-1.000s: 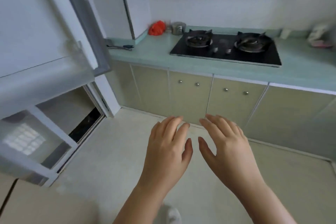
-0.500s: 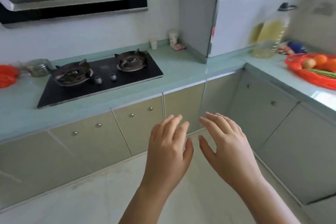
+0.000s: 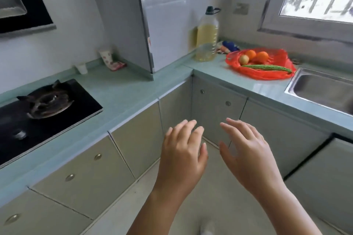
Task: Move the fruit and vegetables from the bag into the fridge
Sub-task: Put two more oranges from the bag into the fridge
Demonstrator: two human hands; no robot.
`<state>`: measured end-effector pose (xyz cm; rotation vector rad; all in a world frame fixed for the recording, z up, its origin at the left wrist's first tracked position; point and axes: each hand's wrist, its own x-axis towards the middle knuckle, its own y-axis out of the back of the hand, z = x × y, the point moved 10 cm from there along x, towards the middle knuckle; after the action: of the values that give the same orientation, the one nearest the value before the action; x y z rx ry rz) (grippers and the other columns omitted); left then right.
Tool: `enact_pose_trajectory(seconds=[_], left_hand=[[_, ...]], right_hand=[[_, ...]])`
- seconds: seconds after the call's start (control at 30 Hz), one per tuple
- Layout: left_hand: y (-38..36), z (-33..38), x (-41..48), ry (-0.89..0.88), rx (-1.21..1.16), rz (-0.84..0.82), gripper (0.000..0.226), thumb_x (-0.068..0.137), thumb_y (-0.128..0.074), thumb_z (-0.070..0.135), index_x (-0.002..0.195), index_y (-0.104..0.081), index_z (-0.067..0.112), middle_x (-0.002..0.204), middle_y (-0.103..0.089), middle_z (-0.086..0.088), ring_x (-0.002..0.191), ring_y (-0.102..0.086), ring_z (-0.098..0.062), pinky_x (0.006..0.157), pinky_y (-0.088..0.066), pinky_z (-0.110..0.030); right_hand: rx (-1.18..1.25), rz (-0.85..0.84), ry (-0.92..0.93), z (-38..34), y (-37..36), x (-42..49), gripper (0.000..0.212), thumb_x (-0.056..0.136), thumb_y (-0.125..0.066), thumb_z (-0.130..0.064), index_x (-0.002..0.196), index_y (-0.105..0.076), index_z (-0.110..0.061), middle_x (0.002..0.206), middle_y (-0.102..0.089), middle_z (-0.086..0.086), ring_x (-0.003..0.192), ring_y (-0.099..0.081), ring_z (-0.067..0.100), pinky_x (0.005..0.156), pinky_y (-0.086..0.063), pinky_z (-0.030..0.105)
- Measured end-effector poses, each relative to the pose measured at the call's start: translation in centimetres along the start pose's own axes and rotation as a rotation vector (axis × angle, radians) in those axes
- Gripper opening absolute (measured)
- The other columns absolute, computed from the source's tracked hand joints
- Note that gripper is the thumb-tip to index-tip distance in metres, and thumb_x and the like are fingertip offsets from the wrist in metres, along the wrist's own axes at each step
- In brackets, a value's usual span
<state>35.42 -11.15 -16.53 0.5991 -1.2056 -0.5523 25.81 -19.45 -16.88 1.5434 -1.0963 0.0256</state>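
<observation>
Left hand (image 3: 183, 156) and right hand (image 3: 246, 156): fingers loosely spread, empty, side by side above the floor. Red bag (image 3: 265, 76) on desk (image 3: 219, 70) far ahead-right, well apart from both hands, between oil bottle (image 3: 207, 40) and sink (image 3: 315, 89); holds oranges (image 3: 262, 56) and a long green vegetable (image 3: 267, 67). Bottle print too blurred to read.

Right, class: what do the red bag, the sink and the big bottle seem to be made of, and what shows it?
Red bag: probably thin plastic; crumpled, glossy, slightly see-through.
Sink: looks like brushed stainless steel; grey, softly reflective.
Bottle: seemingly clear plastic; yellow liquid shows through its wall.
</observation>
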Motion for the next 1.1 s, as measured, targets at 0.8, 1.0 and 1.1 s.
enact_pose_trajectory(seconds=[0.8, 1.0, 1.1], left_hand=[[-30.8, -1.9, 27.6, -0.133, -0.210, -0.158, 0.036, 0.081, -0.046, 0.027, 0.104, -0.065, 0.007, 0.111, -0.065, -0.009, 0.106, -0.058, -0.027, 0.090, -0.047, -0.047], [-38.0, -4.5, 34.7, -0.200, -0.266, -0.205, 0.036, 0.081, -0.045, 0.027, 0.104, -0.064, 0.008, 0.110, -0.065, -0.010, 0.105, -0.058, -0.024, 0.091, -0.046, -0.042], [-41.4, -6.3, 39.0, -0.217, -0.289, -0.236, 0.038, 0.081, -0.044, 0.028, 0.106, -0.063, 0.008, 0.112, -0.064, -0.010, 0.106, -0.057, -0.024, 0.093, -0.043, -0.037]], right_hand=[[-0.179, 0.080, -0.262, 28.7, -7.8, 23.0, 0.037, 0.077, -0.057, -0.027, 0.108, -0.064, -0.008, 0.111, -0.065, 0.011, 0.101, -0.061, 0.034, 0.082, -0.051, 0.048], [-0.254, 0.104, -0.311, 33.4, -11.5, 30.1, 0.038, 0.075, -0.059, -0.025, 0.107, -0.065, -0.006, 0.109, -0.066, 0.013, 0.097, -0.062, 0.035, 0.081, -0.052, 0.047], [-0.272, 0.115, -0.306, 34.9, -13.4, 34.9, 0.038, 0.077, -0.055, -0.027, 0.108, -0.064, -0.007, 0.109, -0.066, 0.011, 0.099, -0.062, 0.034, 0.081, -0.050, 0.045]])
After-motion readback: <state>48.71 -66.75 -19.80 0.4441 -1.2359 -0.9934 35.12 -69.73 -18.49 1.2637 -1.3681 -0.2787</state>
